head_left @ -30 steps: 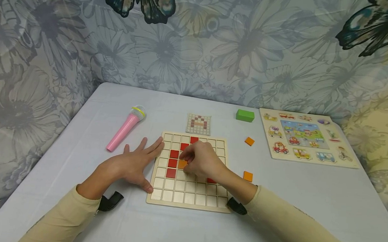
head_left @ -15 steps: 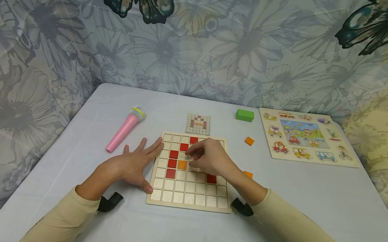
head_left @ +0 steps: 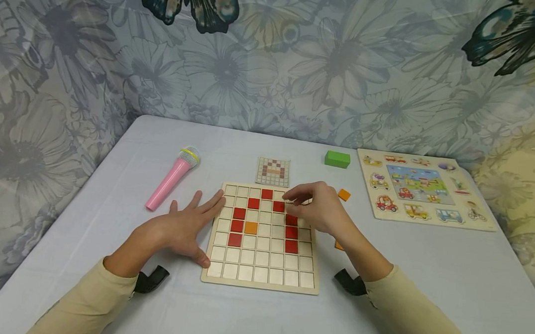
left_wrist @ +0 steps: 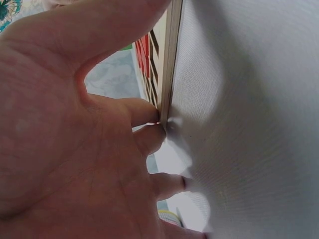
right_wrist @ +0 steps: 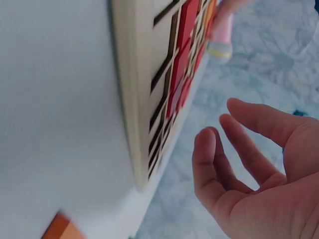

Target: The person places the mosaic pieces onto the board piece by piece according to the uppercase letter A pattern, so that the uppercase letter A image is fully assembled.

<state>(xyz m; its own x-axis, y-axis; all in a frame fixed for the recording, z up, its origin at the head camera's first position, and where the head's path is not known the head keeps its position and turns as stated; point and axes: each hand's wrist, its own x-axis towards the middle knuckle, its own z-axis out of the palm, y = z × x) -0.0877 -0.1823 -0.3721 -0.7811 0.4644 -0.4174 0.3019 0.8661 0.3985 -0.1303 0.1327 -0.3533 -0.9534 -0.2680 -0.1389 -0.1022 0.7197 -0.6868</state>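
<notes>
My left hand (head_left: 179, 229) lies with spread, straight fingers along the left edge of a wooden grid board (head_left: 262, 277); thumb and fingertips touch its rim. In the left wrist view the fingertips meet the board's edge (left_wrist: 172, 55) and the cloth. Red square tiles (head_left: 236, 226) form an arch in the grid, with one orange tile (head_left: 251, 228) inside its left leg. Above the board's upper right part hovers my right hand (head_left: 321, 206), its fingers loosely bent. The right wrist view shows that hand (right_wrist: 259, 174) with nothing between thumb and fingers.
A loose orange tile (head_left: 344, 195) lies right of the board; another orange tile (head_left: 339, 246) is partly hidden by the right forearm. Behind the board is a small pattern card (head_left: 273, 171). Around stand a pink microphone (head_left: 173, 179), a green block (head_left: 337, 159) and a vehicle puzzle (head_left: 381, 167).
My right hand has let go of the orange tile in the grid and moved right and up over the board, uncovering the right-hand red tiles. The left hand has stayed in place.
</notes>
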